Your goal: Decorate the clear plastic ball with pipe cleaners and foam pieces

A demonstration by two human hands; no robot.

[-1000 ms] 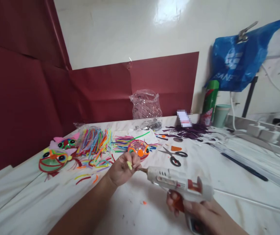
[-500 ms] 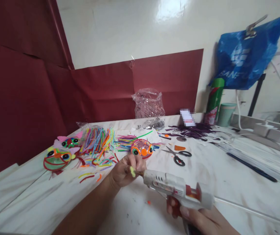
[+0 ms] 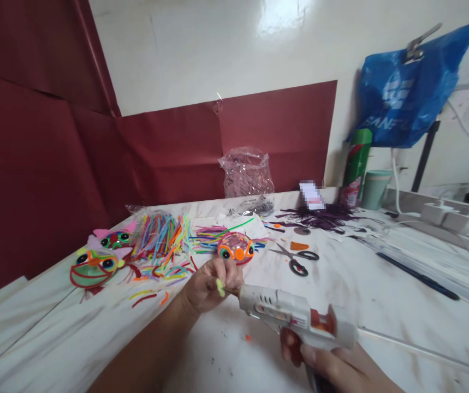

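Note:
My left hand (image 3: 207, 285) is closed in a pinch on a small yellow-green felt piece (image 3: 220, 287) just above the white table (image 3: 54, 333). My right hand (image 3: 332, 367) grips the handle of a white glue gun (image 3: 294, 315), whose nozzle touches the felt piece. Just behind my left hand lies a round colourful face craft with an orange nose (image 3: 236, 248). Black-handled scissors (image 3: 295, 260) lie to its right.
Two finished face crafts (image 3: 95, 265) and a heap of coloured felt strips (image 3: 160, 237) lie at the left. A clear plastic bag (image 3: 245, 173), purple scraps (image 3: 324, 218), a green can (image 3: 354, 166), a cup (image 3: 373, 189) and a blue bag (image 3: 406, 93) stand behind. Power adapters (image 3: 447, 215) sit at the right.
The glue gun's nozzle has closed in on the felt piece in my left hand. The view shifted slightly; both hands stay near the same spot.

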